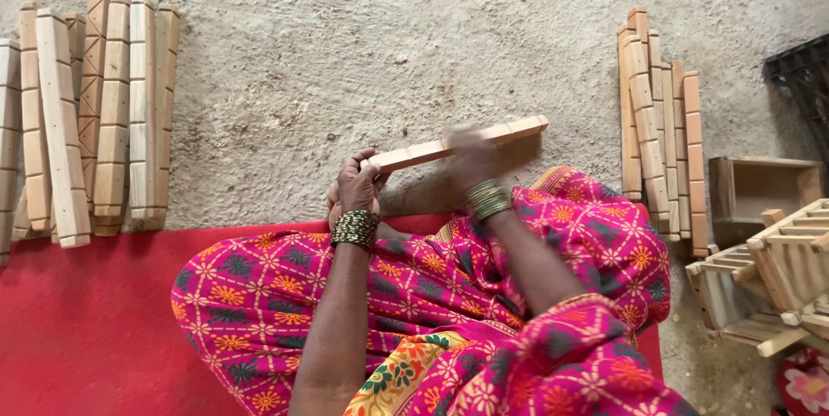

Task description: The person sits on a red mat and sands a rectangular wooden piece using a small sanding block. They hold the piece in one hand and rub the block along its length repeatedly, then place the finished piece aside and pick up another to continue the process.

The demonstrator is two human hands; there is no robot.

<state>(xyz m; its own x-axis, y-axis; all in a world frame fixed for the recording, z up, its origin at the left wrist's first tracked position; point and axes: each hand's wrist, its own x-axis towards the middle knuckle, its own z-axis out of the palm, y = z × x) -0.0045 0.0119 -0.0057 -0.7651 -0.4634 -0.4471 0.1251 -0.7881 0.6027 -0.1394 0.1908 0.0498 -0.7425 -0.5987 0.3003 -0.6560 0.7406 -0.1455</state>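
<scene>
Far left, on the concrete floor [345,53]: left stack of slats [86,114], notched wooden strips lying side by side. Centre: a person seated on a red mat [78,330]. Left hand [356,187] closed around the near end of a wooden slat [432,152], held just above the lap. Right hand [466,152] blurred on the slat's middle, probably gripping or rubbing it. Right: right stack of slats [661,148], which pile is finished unclear. Far right: open wooden box [764,187], seemingly empty; slatted wooden racks [768,282] beside it.
</scene>
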